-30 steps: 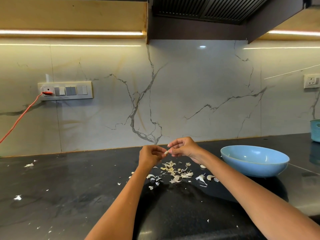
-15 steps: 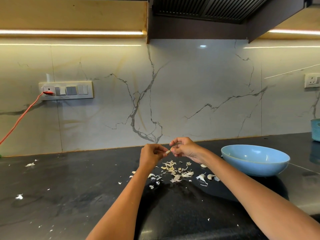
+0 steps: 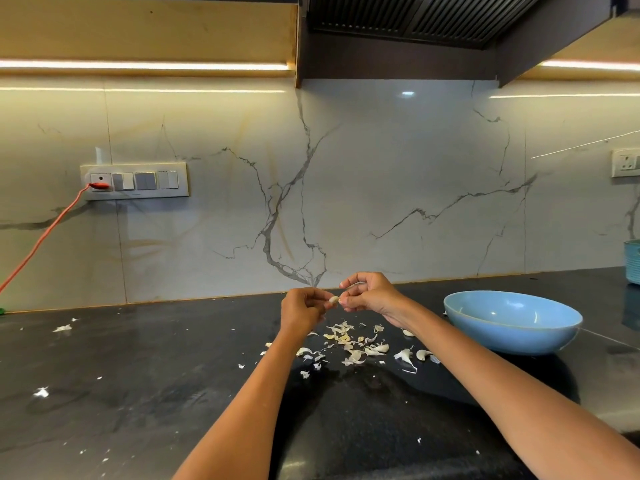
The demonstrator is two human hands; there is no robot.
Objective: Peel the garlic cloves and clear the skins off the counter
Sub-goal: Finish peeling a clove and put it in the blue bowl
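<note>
- both hands stay raised over the worktop (image 3: 173, 393); left hand (image 3: 300, 310) and right hand (image 3: 367, 293) pinch one clove (image 3: 333, 300) between them, much as before.
- skins (image 3: 349, 344) and cloves (image 3: 422, 355) lie below.
- blue bowl (image 3: 512, 337) at right; its visible inside looks bare.

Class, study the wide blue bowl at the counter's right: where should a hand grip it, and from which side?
Grip the wide blue bowl at its near rim, thumb inside, coming from above and the front. Its walls flare low and smooth, offering no other hold, and the rim stands clear of the black counter.
</note>
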